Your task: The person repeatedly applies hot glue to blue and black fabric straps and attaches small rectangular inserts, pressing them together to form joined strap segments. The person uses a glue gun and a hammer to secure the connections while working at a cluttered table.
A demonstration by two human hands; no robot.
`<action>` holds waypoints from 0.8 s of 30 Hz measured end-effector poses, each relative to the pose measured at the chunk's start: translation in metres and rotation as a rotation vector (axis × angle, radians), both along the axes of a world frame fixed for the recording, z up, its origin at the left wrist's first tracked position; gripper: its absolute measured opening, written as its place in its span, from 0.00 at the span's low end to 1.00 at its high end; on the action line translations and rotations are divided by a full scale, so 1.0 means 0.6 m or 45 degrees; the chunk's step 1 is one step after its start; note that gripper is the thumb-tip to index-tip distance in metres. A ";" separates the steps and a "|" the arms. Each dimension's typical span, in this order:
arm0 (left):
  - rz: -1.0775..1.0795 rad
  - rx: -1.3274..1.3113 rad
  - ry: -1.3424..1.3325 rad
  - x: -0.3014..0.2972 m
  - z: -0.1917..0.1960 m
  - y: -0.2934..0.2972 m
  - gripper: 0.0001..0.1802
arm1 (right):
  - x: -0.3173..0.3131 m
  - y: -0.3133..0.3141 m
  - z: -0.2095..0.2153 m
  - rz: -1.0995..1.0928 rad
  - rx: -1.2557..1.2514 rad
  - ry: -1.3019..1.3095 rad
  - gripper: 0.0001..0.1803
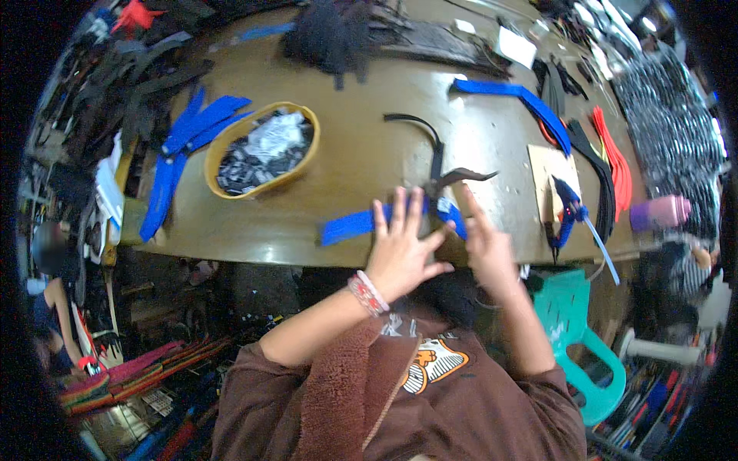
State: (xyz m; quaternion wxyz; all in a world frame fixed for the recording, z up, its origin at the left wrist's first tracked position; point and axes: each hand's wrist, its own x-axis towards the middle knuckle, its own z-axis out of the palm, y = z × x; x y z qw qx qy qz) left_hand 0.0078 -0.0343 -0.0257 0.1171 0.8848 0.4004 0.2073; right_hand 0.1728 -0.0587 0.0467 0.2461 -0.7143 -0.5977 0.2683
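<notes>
A blue webbing strap (pixel 350 227) lies across the table close to its front edge. My left hand (pixel 403 257) rests over it with fingers spread, palm down. Just right of those fingers, a short blue end (pixel 452 213) with a pale patch angles toward me. From the same spot a thin black strap (pixel 438 150) curves away, and a dark tapered strip (pixel 470 176) points right. My right hand (pixel 488 250), smeared a little by motion, is beside the blue end with its index finger stretched out. How these pieces are joined is hidden by my fingers.
A yellow oval basket (pixel 314 146) of small black pieces stands left, near bundled blue straps (pixel 181 146). At right, a blue glue gun (pixel 567 215) lies by a board (pixel 540 165), with black and red straps (pixel 615 161) and a purple bottle (pixel 659 213). A green chair (pixel 565 307) stands below.
</notes>
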 end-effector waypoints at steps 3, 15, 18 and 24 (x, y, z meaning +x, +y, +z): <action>-0.125 0.188 -0.086 0.006 -0.006 -0.019 0.28 | 0.061 0.068 -0.013 -0.126 0.060 0.212 0.29; 0.357 -0.210 -1.658 -0.279 0.164 0.255 0.05 | 0.194 0.148 -0.126 -0.305 0.529 -0.866 0.34; 0.456 -0.077 -2.242 -0.465 0.117 0.299 0.11 | 0.192 0.147 -0.120 -0.310 0.526 -0.848 0.36; 1.029 -0.386 -2.812 -0.559 0.066 0.282 0.17 | 0.189 0.149 -0.126 -0.309 0.556 -0.954 0.28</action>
